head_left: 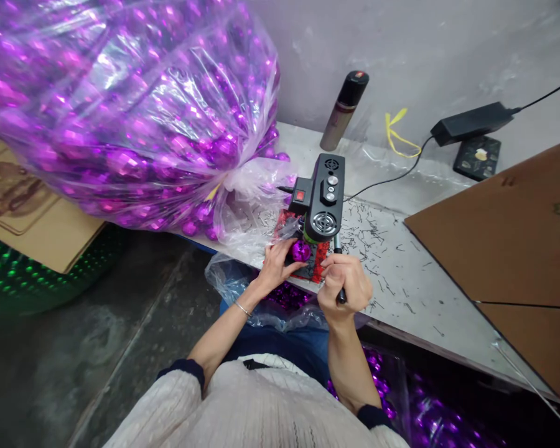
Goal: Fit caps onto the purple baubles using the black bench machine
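A small black bench press [327, 196] with a red switch stands on a red base at the table's near edge. My left hand [277, 264] pinches a shiny purple bauble [301, 251] under the press head. My right hand [345, 285] is wrapped round the black lever handle [341, 297] on the press's right side. The top of the bauble is partly hidden by the press head. Many thin dark metal pins [378, 242] lie scattered over the white table beside the press.
A huge clear bag of purple baubles [168, 112] fills the left. Behind the press stand a spray can [344, 111] and a black power adapter [473, 123] with its cord. A cardboard box [508, 249] is at the right. More baubles [289, 297] lie in plastic below the table edge.
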`<state>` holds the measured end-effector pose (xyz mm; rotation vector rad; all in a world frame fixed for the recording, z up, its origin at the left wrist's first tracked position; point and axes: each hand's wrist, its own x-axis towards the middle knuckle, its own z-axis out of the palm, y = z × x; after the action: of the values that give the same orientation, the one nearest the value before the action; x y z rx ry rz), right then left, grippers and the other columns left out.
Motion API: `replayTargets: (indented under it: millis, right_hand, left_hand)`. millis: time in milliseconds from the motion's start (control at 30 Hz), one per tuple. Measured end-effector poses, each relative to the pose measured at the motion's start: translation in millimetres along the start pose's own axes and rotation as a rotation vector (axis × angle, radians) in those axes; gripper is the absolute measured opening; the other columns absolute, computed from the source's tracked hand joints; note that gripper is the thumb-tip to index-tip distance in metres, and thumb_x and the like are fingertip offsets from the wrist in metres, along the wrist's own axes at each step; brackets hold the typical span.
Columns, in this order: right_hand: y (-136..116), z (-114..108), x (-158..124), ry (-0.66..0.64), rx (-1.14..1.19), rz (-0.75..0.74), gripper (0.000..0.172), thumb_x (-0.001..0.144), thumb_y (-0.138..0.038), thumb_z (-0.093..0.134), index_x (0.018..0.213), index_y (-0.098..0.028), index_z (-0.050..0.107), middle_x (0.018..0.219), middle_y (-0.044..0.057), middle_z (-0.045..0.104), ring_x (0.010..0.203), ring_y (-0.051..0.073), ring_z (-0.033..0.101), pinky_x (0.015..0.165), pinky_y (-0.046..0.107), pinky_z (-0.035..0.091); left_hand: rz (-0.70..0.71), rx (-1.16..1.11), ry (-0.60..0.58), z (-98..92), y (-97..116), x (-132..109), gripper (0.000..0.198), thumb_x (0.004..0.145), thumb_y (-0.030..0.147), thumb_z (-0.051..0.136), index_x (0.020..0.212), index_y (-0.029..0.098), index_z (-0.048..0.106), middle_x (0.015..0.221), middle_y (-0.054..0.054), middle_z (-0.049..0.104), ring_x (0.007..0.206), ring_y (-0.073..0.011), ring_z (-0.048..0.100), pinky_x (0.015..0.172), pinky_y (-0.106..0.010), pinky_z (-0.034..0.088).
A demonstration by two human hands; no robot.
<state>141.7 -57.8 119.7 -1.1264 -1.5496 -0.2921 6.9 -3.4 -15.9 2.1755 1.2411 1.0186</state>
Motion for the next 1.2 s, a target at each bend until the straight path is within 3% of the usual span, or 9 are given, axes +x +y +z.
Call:
replayTargets:
  millis: [300, 500, 700, 1000, 1200]
  right_hand:
    - [0.2, -1.9, -6.1, -0.012, -0.002, 0.012, 0.022, 0.096, -0.012, 0.048, 0.077, -0.022, 0.052, 0.071, 0.000, 0.065, 0.064, 0.012, 0.061, 0.058, 0.025, 0.046]
    - [13.3, 12.1, -33.7, 0.040, 0.013, -0.024, 0.024, 0.099, -0.018, 0.044, 0.078, -0.022, 0.053, 0.072, 0.000, 0.064, 0.061, 0.012, 0.059, 0.058, 0.026, 0.047]
    - [23.1, 24.1, -55.6, 0.105, 0.036, -0.023, 0.025, 0.103, -0.024, 0.041, 0.080, -0.023, 0.052, 0.075, 0.000, 0.063, 0.062, 0.012, 0.059, 0.067, 0.030, 0.051]
    - [25.9, 32.2, -60.2, 0.153, 0.115, -0.019, 0.028, 0.104, -0.027, 0.038, 0.080, -0.023, 0.050, 0.075, -0.001, 0.060, 0.063, 0.012, 0.062, 0.060, 0.029, 0.051]
    - [31.9, 35.2, -68.2, 0.148, 0.131, -0.023, 0.026, 0.103, -0.023, 0.039, 0.079, -0.023, 0.050, 0.076, -0.001, 0.059, 0.066, 0.014, 0.063, 0.065, 0.032, 0.053]
  left_hand:
    - [-0.028, -0.152, 0.049, 12.3, -6.6, 7.7, 0.068, 0.087, 0.055, 0.075, 0.141, 0.019, 0.055, 0.131, -0.017, 0.069, 0.123, -0.0321, 0.067, 0.107, -0.050, 0.053]
    - [-0.051, -0.186, 0.054, 12.1, -6.0, 6.3, 0.068, 0.086, 0.056, 0.075, 0.141, 0.020, 0.056, 0.131, -0.017, 0.069, 0.124, -0.0327, 0.067, 0.107, -0.051, 0.053]
    - [-0.033, -0.186, 0.067, 12.1, -5.9, 6.3, 0.068, 0.088, 0.058, 0.072, 0.140, 0.018, 0.056, 0.131, -0.018, 0.070, 0.123, -0.0322, 0.068, 0.106, -0.050, 0.054]
    - [-0.041, -0.199, 0.050, 11.0, -6.6, 7.4, 0.068, 0.086, 0.054, 0.076, 0.141, 0.019, 0.056, 0.133, -0.018, 0.069, 0.125, -0.0329, 0.067, 0.107, -0.052, 0.054]
    - [-0.041, -0.214, 0.048, 11.0, -4.9, 7.4, 0.067, 0.086, 0.053, 0.076, 0.141, 0.020, 0.056, 0.134, -0.018, 0.069, 0.125, -0.0329, 0.067, 0.107, -0.053, 0.054]
